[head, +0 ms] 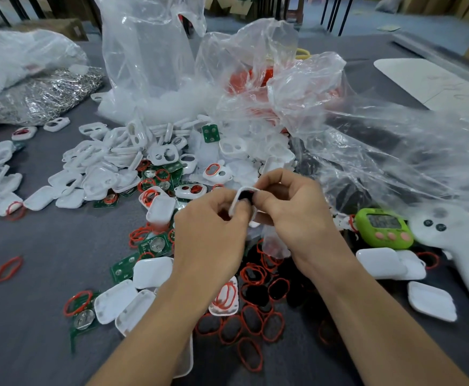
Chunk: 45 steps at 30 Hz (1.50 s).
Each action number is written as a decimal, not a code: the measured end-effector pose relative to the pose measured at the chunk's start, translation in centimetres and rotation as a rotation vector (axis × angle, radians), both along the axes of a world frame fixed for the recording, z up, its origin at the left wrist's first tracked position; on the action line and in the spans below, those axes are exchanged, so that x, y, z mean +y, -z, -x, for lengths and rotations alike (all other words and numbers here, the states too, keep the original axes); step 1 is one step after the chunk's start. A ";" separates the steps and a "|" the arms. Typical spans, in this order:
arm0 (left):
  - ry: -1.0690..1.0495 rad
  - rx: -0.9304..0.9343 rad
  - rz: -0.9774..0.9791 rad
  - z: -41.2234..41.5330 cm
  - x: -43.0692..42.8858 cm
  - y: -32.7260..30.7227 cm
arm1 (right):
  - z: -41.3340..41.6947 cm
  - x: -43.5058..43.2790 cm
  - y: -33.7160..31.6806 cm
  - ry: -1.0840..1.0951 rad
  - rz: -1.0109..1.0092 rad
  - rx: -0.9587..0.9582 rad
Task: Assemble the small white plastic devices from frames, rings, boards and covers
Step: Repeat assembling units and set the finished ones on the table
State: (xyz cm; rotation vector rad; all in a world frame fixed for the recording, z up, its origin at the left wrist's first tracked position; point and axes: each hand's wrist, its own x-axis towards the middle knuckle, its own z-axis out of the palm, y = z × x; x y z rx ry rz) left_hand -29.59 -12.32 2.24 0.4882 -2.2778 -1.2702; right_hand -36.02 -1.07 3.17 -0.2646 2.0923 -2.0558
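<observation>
my left hand [213, 221] and right hand [291, 210] both pinch one frame [238, 197] between them, above the worktop [60, 260]. to seat the next part well, i'd press evenly round the rim, keeping it square.

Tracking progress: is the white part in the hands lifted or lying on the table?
Lifted: the left hand and right hand pinch the white part between fingertips, clear of the table.
</observation>
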 end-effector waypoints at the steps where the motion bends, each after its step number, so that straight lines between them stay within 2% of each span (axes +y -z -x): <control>1: -0.019 0.029 -0.035 0.0 0.1 -0.1 | 0.0 0.2 0.0 0.003 -0.027 0.012; 4: 0.002 0.075 -0.088 0.1 -0.1 -0.3 | -0.1 0.5 -0.2 0.003 -0.067 0.033; 11: 0.070 0.028 -0.178 0.2 -0.2 -0.6 | -0.6 0.5 -0.5 0.024 -0.304 0.272; 15: 0.049 0.091 -0.283 0.2 -0.8 -0.6 | -0.7 0.5 -0.7 0.010 -0.189 0.140; 19: 0.080 0.074 -0.306 0.3 -0.7 -0.5 | -0.7 0.3 -0.4 0.052 -0.258 0.208; 22: 0.171 0.043 -0.283 0.3 -0.6 -0.6 | -0.6 0.5 -0.5 0.061 -0.190 0.184; 31: 0.184 0.003 -0.310 0.5 -0.9 0.0 | -0.5 0.3 -0.1 0.101 -0.149 0.181; 33: 0.260 -0.022 -0.376 0.4 -1.0 -0.1 | -0.5 0.3 -0.1 0.108 -0.128 0.179; 35: 0.304 -0.033 -0.547 0.6 -1.0 -0.3 | -0.6 0.4 -0.4 0.073 -0.143 0.196; 37: 0.258 -0.006 -0.709 0.8 -1.1 -0.5 | -0.6 1.0 -0.9 0.095 -0.207 0.273; 39: 0.179 0.037 -0.789 0.9 -1.6 -0.6 | -0.1 2.3 -1.6 0.152 -0.348 0.383; 40: 0.148 0.052 -0.801 0.9 -1.9 -0.7 | 0.2 3.0 -1.9 0.116 -0.429 0.405; 43: 0.099 0.070 -0.796 0.9 -2.5 -0.8 | 0.4 4.3 -2.5 -0.172 -0.740 0.330; 45: 0.090 0.061 -0.787 0.9 -2.5 -0.8 | 0.3 4.2 -2.3 -0.262 -0.916 0.284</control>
